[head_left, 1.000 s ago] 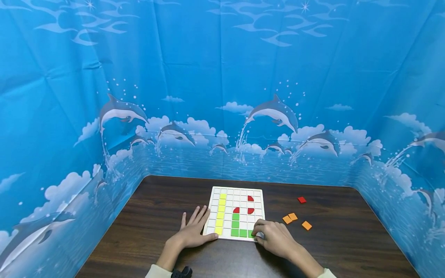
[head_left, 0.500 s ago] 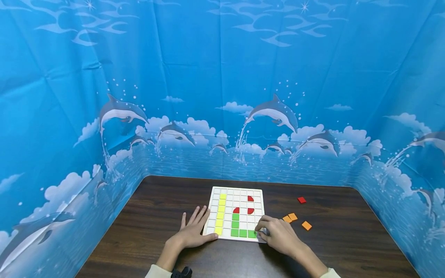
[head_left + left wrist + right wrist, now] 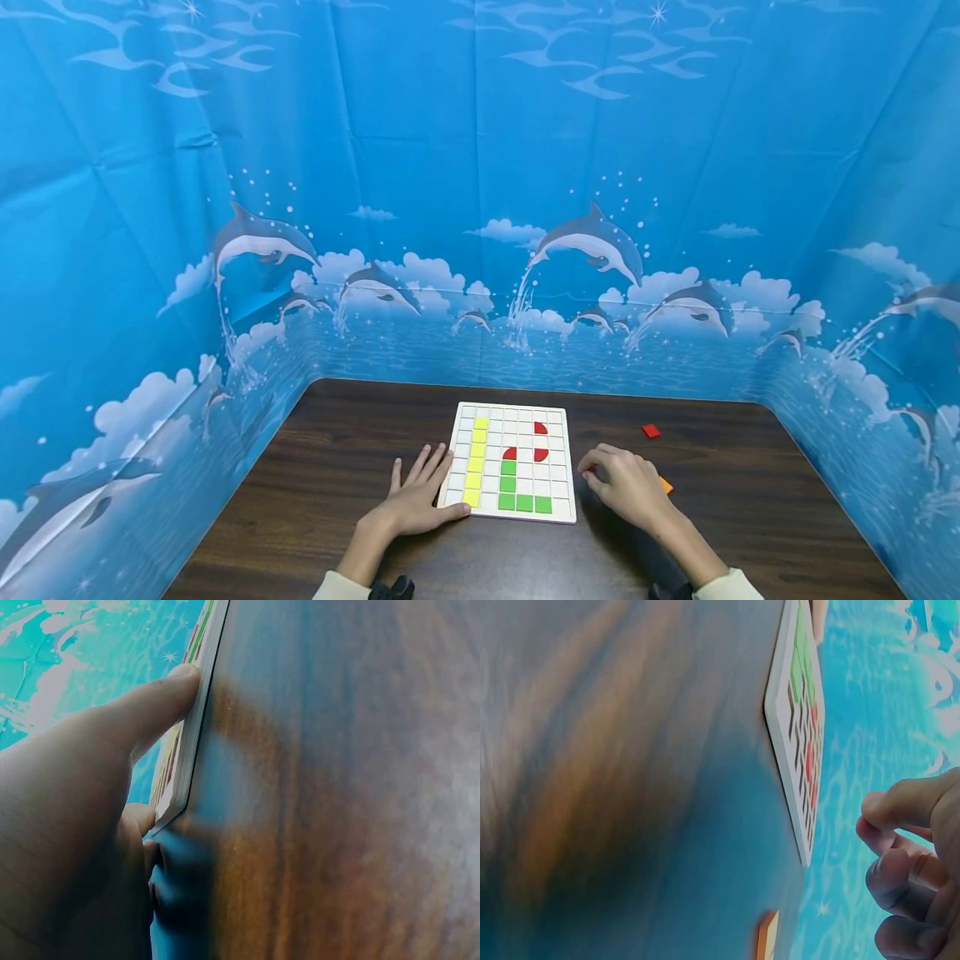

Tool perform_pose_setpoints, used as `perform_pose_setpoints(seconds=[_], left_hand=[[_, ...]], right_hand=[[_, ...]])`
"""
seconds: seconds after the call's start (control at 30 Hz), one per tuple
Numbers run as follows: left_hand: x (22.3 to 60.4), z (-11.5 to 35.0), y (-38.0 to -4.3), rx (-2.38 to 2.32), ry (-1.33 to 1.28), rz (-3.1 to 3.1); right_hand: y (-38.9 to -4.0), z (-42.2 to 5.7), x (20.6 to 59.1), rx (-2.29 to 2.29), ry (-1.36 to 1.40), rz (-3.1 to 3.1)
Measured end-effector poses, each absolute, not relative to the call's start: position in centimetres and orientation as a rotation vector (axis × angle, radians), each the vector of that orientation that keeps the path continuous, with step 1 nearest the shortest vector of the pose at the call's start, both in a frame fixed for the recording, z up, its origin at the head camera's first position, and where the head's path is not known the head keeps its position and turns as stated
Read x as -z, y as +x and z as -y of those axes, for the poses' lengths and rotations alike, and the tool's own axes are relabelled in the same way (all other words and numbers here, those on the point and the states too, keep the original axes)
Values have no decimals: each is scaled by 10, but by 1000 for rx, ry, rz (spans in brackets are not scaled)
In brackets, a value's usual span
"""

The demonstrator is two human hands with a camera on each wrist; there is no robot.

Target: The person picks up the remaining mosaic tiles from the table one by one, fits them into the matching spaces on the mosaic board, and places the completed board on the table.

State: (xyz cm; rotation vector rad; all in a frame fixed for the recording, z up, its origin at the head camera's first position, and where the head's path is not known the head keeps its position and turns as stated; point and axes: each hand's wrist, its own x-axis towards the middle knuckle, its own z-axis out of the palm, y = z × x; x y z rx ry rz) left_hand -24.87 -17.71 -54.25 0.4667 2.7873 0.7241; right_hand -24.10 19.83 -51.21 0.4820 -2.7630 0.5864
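A white grid board lies on the table. It bears a column of yellow squares, an L of green squares and three red quarter-round pieces. My left hand rests spread at the board's left side. In the left wrist view its thumb lies on the board's edge. My right hand hovers just right of the board, fingers bent. Nothing shows between thumb and fingertips in the right wrist view. It hides most of the orange squares; part of one orange square shows beside it.
A red piece lies on the dark wooden table, beyond the right hand. Behind and along both sides hangs a blue curtain printed with dolphins. The right wrist view shows one orange square near the board.
My right hand has left the green square at the board's front right and moved right, over the orange squares. That green square stays in the row. The left hand has not moved.
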Motion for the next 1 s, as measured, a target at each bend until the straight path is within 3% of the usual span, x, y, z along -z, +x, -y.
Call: perform_pose_setpoints(seconds=[1.0], left_hand=[[544,177,-251,-667,456,-2794]], right_hand=[[-274,-278,513,-634,113,2796]])
